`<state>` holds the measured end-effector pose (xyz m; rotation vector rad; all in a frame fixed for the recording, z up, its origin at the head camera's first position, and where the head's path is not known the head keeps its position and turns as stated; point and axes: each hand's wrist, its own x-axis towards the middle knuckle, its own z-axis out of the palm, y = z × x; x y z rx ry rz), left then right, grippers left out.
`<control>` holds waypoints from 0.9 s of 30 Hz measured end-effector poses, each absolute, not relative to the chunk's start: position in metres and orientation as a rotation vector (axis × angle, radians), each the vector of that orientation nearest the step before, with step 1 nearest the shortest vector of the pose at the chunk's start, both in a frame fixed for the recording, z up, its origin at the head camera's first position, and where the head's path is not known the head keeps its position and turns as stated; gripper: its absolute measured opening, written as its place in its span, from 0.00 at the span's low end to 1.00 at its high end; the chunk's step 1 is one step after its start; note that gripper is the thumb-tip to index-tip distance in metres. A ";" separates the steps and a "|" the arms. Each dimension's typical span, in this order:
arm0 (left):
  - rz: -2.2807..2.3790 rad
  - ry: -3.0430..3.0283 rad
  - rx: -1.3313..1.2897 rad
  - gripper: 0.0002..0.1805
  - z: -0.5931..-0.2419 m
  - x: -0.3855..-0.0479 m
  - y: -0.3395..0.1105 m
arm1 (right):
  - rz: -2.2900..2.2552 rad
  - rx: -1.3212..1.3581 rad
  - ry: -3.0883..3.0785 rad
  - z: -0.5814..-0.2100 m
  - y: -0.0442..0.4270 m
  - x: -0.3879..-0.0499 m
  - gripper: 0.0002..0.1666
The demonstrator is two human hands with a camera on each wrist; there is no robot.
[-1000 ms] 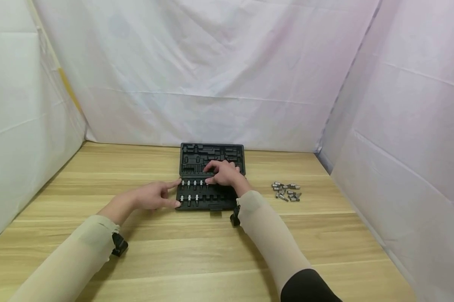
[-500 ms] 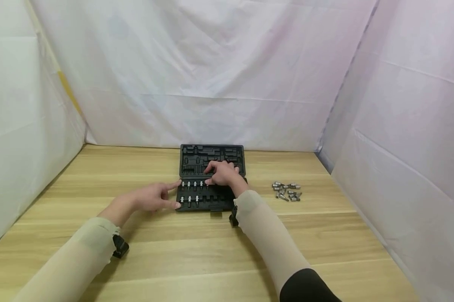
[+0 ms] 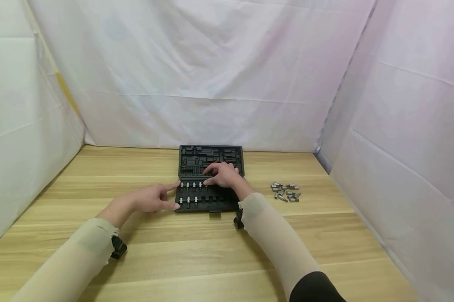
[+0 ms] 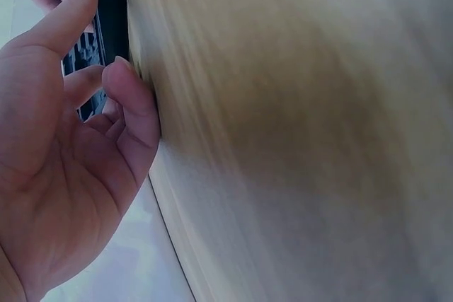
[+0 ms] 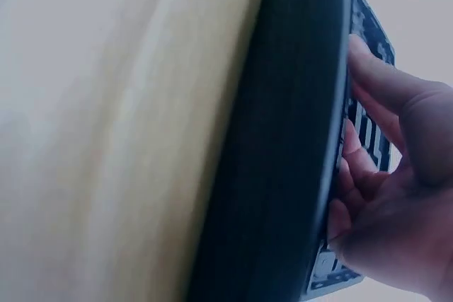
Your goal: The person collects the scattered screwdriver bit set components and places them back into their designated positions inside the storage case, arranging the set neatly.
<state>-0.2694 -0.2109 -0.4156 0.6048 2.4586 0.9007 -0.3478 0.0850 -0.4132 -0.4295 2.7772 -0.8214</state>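
Observation:
A black plastic socket case [image 3: 227,206] lies unfolded on the table, its moulded lid [image 3: 185,153] toward the back. Silver bit sockets with dark tips stand in two rows at the left of the near half. My left hand [image 3: 151,198] touches the left edge of that half, index finger at the upper corner and thumb at the lower one. Over the upper row, my right hand [image 3: 224,174] has its thumb on the rightmost visible bit socket [image 3: 207,187], the index finger reaching farther back onto the lid. The right palm hides the slots beyond.
Several loose bit sockets [image 3: 294,187] lie in a pile on the wooden table [image 3: 166,260], right of the case. White cloth [image 3: 211,84] hangs behind and on both sides. Black wrist cameras [image 3: 118,247] are strapped under both forearms.
Both hands keep nearly the same place on the case. The right forearm has shifted slightly rightward. No bit socket has visibly changed place.

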 end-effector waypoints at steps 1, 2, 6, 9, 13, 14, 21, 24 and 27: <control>0.901 2.457 0.603 0.54 -0.416 -0.270 -0.211 | -0.865 -0.448 2.767 -0.413 0.088 -0.348 0.21; 0.902 2.455 0.602 0.54 -0.415 -0.270 -0.211 | -0.920 -0.468 2.752 -0.413 0.091 -0.348 0.21; 0.903 2.453 0.587 0.54 -0.415 -0.270 -0.211 | -1.112 -0.537 2.704 -0.410 0.111 -0.347 0.20; 0.895 2.457 0.577 0.54 -0.415 -0.270 -0.211 | -1.160 -0.549 2.688 -0.403 0.131 -0.344 0.20; 0.893 2.457 0.565 0.55 -0.415 -0.270 -0.212 | -1.175 -0.519 2.670 -0.395 0.164 -0.340 0.22; 0.895 2.457 0.562 0.55 -0.415 -0.270 -0.212 | -1.188 -0.507 2.662 -0.394 0.173 -0.340 0.23; 0.886 2.461 0.566 0.55 -0.414 -0.270 -0.212 | -1.182 -0.430 2.687 -0.390 0.229 -0.327 0.27; 0.879 2.465 0.570 0.55 -0.412 -0.270 -0.212 | -1.158 -0.421 2.715 -0.390 0.249 -0.320 0.26; 0.877 2.465 0.580 0.55 -0.411 -0.271 -0.211 | -1.105 -0.445 2.744 -0.390 0.267 -0.313 0.25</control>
